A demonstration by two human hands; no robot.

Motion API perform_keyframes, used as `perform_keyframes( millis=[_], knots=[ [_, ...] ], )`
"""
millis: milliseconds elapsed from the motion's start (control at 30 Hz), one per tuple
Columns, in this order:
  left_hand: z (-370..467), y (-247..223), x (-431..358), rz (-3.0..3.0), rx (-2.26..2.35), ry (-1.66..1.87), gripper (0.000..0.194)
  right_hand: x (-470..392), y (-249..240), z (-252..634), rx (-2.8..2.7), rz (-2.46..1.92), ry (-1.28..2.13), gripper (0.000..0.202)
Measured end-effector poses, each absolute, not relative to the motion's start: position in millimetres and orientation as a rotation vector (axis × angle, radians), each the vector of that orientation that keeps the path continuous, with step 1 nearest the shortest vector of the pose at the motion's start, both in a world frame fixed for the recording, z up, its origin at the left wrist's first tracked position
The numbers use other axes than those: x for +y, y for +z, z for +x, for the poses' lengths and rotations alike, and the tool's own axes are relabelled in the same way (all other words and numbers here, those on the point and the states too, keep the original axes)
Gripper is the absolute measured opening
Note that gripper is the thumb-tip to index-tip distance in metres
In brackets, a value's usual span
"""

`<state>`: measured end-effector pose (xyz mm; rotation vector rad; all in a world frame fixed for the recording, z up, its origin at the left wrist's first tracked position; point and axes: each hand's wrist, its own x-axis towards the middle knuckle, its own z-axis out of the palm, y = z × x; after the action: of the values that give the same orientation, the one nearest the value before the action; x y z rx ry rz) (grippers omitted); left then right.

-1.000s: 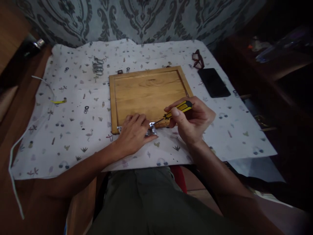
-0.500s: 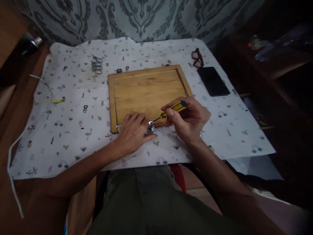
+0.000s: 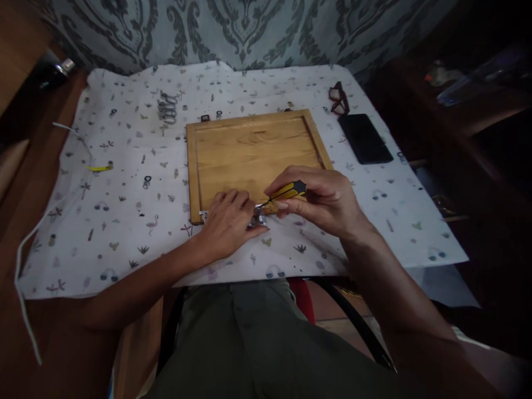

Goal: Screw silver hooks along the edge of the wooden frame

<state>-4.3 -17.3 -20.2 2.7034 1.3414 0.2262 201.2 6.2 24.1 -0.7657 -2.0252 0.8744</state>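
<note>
A framed wooden panel (image 3: pixel 257 152) lies flat before me. On its near edge sits a shiny metal hinge (image 3: pixel 258 219), partly covered by my left hand (image 3: pixel 226 224). The fingers of that hand rest over the panel's frame, and its thumb lies along the hinge, pinning it there. My right hand (image 3: pixel 326 199) is closed on the yellow and black handle of a screwdriver (image 3: pixel 291 191). The screwdriver tilts down to the left, its tip at the hinge. Any screw beneath the tip is too small to make out.
Several metal pieces (image 3: pixel 167 108) lie at the back left of the patterned tablecloth (image 3: pixel 137 221). A short yellow strip (image 3: pixel 100 168) and a white cord (image 3: pixel 20 260) are on the left. Glasses (image 3: pixel 338 100) and a black phone (image 3: pixel 366 138) lie at the right.
My right hand has turned on the screwdriver, and the handle now lies lower and further left. My right wrist and forearm have swung to the right. The left hand keeps its place.
</note>
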Motion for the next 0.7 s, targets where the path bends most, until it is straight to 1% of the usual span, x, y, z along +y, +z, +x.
perform_keyframes(
  millis=[133,267,433,533,700],
  knots=[
    [-4,-20,-17,2.709,1.346,0.21,0.053,5,18,202,-2.0,-0.795,0.707,0.017],
    [-5,-21,-17,2.728,1.351,0.242,0.051,0,11,199,-1.933,-0.832,0.628,0.017],
    [-5,-24,-17,2.728,1.336,0.266,0.053,-5,4,191,-1.878,-0.896,0.462,0.013],
    [-5,-24,-17,2.726,1.336,0.258,0.053,-8,1,185,-1.838,-0.932,0.355,0.015],
    [-4,-21,-17,2.712,1.338,0.233,0.052,-13,-1,180,-1.777,-1.006,0.335,0.019]
  ],
)
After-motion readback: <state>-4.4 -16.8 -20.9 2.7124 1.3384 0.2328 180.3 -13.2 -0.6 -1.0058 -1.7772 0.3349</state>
